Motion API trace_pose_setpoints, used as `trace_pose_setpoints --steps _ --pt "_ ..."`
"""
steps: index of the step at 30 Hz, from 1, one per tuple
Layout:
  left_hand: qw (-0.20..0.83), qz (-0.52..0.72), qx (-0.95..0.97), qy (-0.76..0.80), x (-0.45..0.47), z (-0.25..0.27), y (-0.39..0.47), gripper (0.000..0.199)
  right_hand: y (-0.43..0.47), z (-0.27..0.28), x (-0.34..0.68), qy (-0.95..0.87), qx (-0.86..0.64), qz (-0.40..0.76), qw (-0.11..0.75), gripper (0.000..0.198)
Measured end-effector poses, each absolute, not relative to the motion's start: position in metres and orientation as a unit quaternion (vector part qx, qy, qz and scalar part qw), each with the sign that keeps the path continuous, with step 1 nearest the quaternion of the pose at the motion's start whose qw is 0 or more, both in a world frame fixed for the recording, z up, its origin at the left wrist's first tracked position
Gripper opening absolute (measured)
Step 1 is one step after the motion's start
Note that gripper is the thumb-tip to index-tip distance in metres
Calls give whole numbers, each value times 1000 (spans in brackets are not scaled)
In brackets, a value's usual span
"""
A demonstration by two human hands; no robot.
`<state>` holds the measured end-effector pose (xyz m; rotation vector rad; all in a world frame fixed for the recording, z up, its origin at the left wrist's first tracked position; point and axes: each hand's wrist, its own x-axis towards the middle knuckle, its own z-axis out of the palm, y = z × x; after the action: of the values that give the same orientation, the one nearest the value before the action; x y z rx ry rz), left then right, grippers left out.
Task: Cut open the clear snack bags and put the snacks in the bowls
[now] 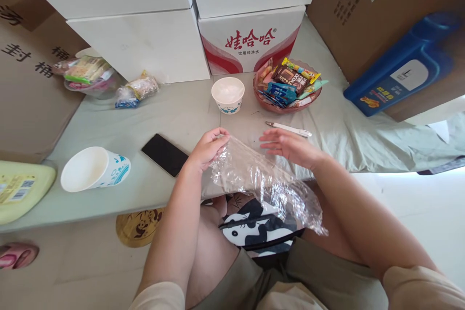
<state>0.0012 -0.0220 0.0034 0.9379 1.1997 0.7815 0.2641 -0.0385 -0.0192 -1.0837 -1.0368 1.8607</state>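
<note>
My left hand (212, 147) pinches one corner of a clear plastic bag (254, 169), which drapes down over the table's front edge toward my lap. To the right of the bag, my right hand (286, 146) is raised with its fingers apart and holds nothing. Just behind that hand lies a white pen (288, 129). A small white paper bowl (228, 96) with a blue pattern stands beyond my left hand. A black phone (165, 154) rests beside my left wrist.
A pink bowl (288, 86) of wrapped snacks stands behind the pen. Another white paper cup (94, 169) lies tipped at the left. White boxes (250, 41) line the back. A blue bottle (403, 65) leans at the right; a yellow-green bottle (23, 191) lies far left.
</note>
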Motion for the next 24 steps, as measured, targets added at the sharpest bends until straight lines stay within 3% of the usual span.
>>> trace_pose_setpoints --steps 2,6,11,16,19,22,24 --pt "687 318 415 505 2 5 -24 26 -52 -21 249 -460 -388 753 267 53" --pt "742 382 354 423 -1 6 -23 37 -69 -20 226 -540 -319 769 128 27" --pt "723 530 256 361 4 -1 -20 43 -68 -15 220 -529 -394 709 250 30" --pt "816 374 305 317 21 -9 -29 66 -61 -16 218 -496 -506 608 359 30" --pt "800 331 346 361 30 -11 -33 52 -60 -17 218 -489 -529 590 365 30" --pt "721 362 378 454 35 -14 -32 33 -62 -16 221 -493 -541 585 349 28" --pt "670 396 389 493 34 -16 -29 33 -63 -16 222 -503 -552 576 332 26"
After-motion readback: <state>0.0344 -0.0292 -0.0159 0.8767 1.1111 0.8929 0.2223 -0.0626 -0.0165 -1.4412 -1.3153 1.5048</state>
